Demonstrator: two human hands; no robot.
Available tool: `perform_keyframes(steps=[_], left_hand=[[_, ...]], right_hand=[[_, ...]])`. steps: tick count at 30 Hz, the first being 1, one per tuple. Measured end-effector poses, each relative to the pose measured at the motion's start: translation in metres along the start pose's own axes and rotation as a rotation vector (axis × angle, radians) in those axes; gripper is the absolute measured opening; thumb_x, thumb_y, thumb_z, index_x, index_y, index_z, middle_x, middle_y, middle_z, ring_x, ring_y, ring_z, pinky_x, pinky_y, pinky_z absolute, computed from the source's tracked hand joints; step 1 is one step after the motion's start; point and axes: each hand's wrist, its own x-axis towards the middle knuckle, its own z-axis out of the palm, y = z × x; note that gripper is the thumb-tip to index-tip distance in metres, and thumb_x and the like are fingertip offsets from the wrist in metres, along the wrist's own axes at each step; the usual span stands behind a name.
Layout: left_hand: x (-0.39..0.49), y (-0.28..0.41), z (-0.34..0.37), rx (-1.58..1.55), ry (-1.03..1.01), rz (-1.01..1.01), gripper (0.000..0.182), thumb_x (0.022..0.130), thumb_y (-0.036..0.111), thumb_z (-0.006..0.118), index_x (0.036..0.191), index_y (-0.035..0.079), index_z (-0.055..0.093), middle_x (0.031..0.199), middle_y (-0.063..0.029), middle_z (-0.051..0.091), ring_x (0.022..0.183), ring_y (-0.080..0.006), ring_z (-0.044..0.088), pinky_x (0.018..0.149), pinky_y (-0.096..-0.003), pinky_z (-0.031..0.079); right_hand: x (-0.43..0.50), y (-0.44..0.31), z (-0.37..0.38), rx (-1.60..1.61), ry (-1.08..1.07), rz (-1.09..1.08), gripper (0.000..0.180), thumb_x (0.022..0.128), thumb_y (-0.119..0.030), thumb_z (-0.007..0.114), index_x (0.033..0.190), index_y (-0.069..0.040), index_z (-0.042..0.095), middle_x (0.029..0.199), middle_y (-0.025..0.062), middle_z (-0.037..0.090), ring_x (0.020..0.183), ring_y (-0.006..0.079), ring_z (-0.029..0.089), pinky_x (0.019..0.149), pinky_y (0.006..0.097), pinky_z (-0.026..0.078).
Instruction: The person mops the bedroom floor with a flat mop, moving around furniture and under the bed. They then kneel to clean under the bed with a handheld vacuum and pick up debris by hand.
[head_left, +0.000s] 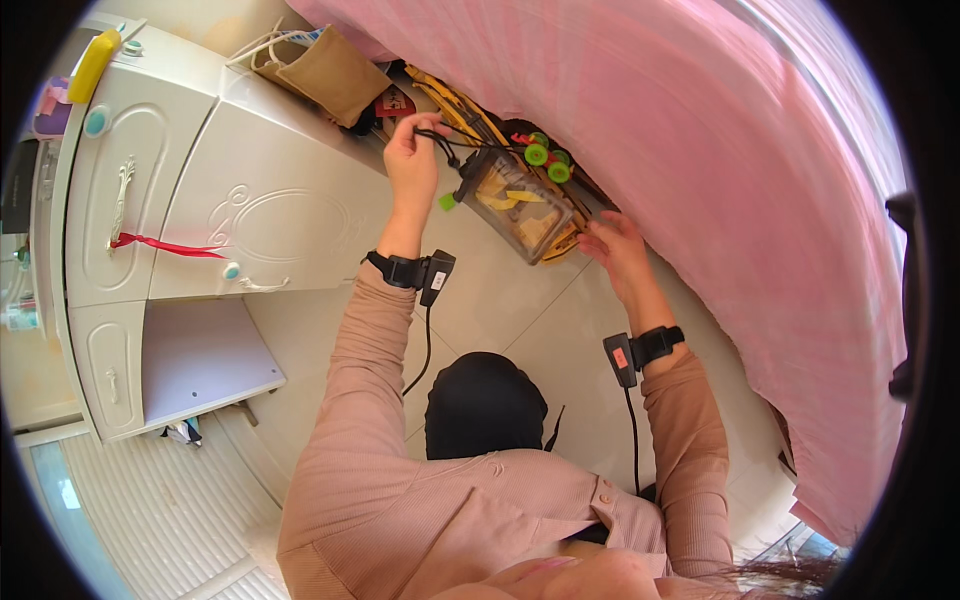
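Note:
My left hand (412, 154) grips the black cord (448, 146) of a clear pouch with a dark top closure and grey edging. The transparent pouch (514, 202) hangs tilted above the tiled floor, and yellow pieces show in or through it. Beside its lower right corner is my right hand (619, 251), fingers apart and nothing seen in it. A long yellow plastic-looking thing (461, 116) lies behind the pouch along the pink cloth's edge; I cannot tell whether my right fingertips touch it. Next to it, a red toy part with bright green wheels (547, 157) sits partly under the cloth.
Pink bed cloth (675, 127) hangs down along the right. On the left stands a white cabinet (292, 202) with a red ribbon (172, 244) on one handle. A brown paper bag (334, 75) stands at the back. A small green piece (448, 201) is near the pouch.

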Motion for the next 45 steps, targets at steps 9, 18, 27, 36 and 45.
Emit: perform_keyframes(steps=[9,18,27,36,45], left_hand=[[-0.002,0.003,0.020,-0.279,-0.215,-0.229,0.022,0.104,0.018,0.052,0.110,0.002,0.066,0.106,-0.0110,0.073,0.092,-0.0161,0.068,0.081,-0.0290,0.053],[0.035,0.066,0.033,-0.055,-0.219,0.023,0.019,0.100,0.011,0.055,0.102,-0.002,0.068,0.095,-0.0063,0.074,0.081,-0.0108,0.065,0.078,-0.0243,0.052],[0.060,0.059,0.065,-0.522,-0.112,0.044,0.016,0.097,0.007,0.053,0.096,0.000,0.067,0.091,-0.0079,0.072,0.081,-0.0159,0.068,0.075,-0.0282,0.054],[-0.030,-0.015,0.077,0.455,-0.495,0.342,0.042,0.076,-0.002,0.060,0.116,0.006,0.063,0.108,-0.0117,0.065,0.100,-0.0282,0.063,0.091,-0.0376,0.050],[-0.107,-0.080,0.035,0.570,-0.313,0.484,0.042,0.077,0.005,0.071,0.118,0.007,0.060,0.126,-0.0142,0.060,0.106,-0.0361,0.060,0.095,-0.0434,0.048]], right_hand=[[-0.029,0.025,0.015,-0.806,0.090,-0.462,0.060,0.088,-0.018,0.073,0.141,-0.011,0.046,0.140,0.0104,0.048,0.121,0.0271,0.054,0.094,0.0383,0.050],[-0.044,0.032,-0.005,-0.799,0.072,-0.389,0.062,0.089,-0.017,0.073,0.143,-0.010,0.044,0.142,0.0105,0.047,0.123,0.0289,0.053,0.097,0.0391,0.048],[-0.046,0.042,-0.021,-0.793,0.088,-0.379,0.056,0.089,-0.015,0.072,0.140,-0.011,0.047,0.141,0.0082,0.050,0.116,0.0241,0.056,0.090,0.0357,0.051],[-0.043,0.061,-0.040,-0.776,0.078,-0.367,0.051,0.089,-0.012,0.070,0.136,-0.009,0.052,0.137,0.0077,0.054,0.114,0.0239,0.059,0.089,0.0354,0.052],[-0.050,0.070,-0.072,-0.775,0.064,-0.309,0.045,0.092,-0.009,0.066,0.135,-0.007,0.053,0.136,0.0083,0.055,0.114,0.0227,0.058,0.088,0.0328,0.051]])
